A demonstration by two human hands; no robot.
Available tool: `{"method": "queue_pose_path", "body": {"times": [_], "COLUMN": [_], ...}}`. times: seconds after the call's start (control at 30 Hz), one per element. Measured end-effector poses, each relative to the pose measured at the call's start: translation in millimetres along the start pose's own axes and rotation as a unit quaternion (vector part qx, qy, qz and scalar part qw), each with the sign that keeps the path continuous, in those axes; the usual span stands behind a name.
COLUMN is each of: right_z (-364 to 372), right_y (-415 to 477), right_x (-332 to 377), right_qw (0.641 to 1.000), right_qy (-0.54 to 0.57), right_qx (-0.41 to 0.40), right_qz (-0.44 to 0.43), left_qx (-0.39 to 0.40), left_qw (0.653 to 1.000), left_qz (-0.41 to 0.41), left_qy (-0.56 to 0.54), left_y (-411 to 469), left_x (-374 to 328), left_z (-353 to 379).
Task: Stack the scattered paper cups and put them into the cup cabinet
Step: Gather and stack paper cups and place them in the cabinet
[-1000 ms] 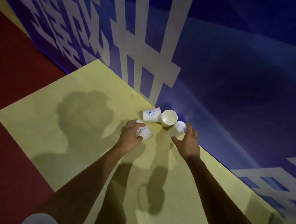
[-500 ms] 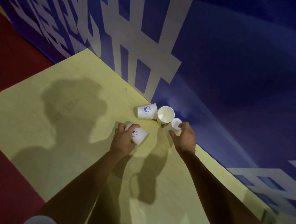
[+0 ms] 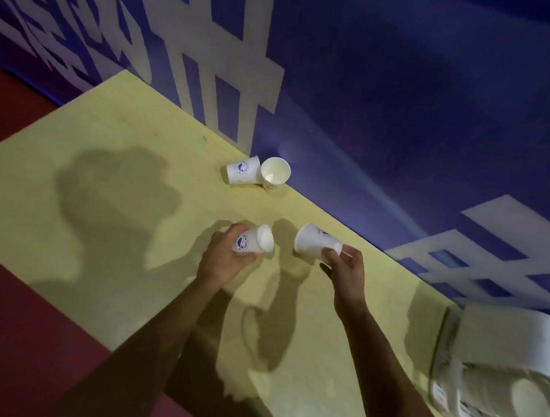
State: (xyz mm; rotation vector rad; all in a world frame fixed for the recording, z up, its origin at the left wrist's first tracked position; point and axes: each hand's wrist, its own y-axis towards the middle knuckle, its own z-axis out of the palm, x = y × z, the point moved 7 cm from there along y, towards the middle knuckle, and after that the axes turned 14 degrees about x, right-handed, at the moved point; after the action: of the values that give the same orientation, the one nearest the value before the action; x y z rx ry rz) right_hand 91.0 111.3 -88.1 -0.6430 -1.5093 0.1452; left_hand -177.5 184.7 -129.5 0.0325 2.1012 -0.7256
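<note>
Above table (image 3: 112,126), left hand (image 3: 221,261) gripping left cup (image 3: 255,241), right hand (image 3: 348,274) gripping right cup (image 3: 313,243), raised.

Matt white paper cups (image 3: 242,174) lie on a smooth, matt yellow tabletop (image 3: 112,129).

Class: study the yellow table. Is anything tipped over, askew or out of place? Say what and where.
One paper cup lies on its side by the blue wall, beside an upright cup. The left hand holds a logo cup sideways, the right hand another cup, not yet nested. No spill.
</note>
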Motion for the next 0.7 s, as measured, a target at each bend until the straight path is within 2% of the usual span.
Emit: {"method": "queue_pose_path", "body": {"times": [0.17, 0.37, 0.53, 0.7], "right_z": [-51, -115, -179, -223], "right_y": [-76, -119, -158, -204], "right_x": [-46, -45, -39, -32], "right_qw": [0.993, 0.984, 0.988, 0.992], "right_qy": [0.109, 0.171, 0.152, 0.062], "right_qx": [-0.033, -0.040, -0.015, 0.063], "right_qz": [0.022, 0.004, -0.029, -0.092], "left_qx": [0.044, 0.085, 0.112, 0.147], "left_qw": [0.997, 0.989, 0.984, 0.976], "left_qz": [0.046, 0.073, 0.098, 0.145], "left_qy": [-0.049, -0.096, -0.100, -0.067], "left_y": [-32, -77, -116, -155], "left_x": [-37, -96, -144, -184], "left_z": [52, 121, 183, 244]}}
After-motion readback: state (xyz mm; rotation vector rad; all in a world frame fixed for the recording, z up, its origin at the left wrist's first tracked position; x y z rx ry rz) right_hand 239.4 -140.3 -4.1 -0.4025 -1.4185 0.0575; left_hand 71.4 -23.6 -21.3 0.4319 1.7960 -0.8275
